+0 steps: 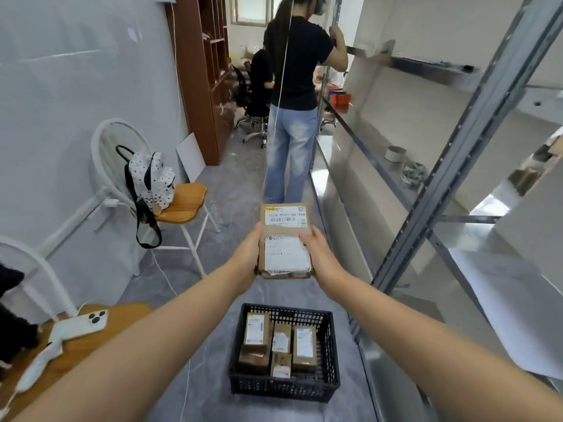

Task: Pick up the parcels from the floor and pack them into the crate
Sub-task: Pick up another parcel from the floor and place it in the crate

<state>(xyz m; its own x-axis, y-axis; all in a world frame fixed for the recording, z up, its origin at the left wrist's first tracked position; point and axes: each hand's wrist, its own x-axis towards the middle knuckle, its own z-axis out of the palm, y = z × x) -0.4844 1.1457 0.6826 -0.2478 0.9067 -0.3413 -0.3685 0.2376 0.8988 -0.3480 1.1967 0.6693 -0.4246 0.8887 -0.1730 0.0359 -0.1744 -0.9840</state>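
Observation:
I hold a brown cardboard parcel [285, 239] with white shipping labels up in front of me, well above the floor. My left hand [248, 255] grips its left edge and my right hand [318, 254] grips its right edge, thumbs on top. Below it on the grey floor stands a black plastic crate [330, 345]. Inside the crate lie several small brown parcels [281, 345] with white labels, packed side by side.
A person [297, 95] in a black top and jeans stands just beyond the parcel. Metal shelving [457, 166] runs along the right. On the left are a white chair with a spotted backpack [150, 181] and a wooden seat holding a white phone [88, 322].

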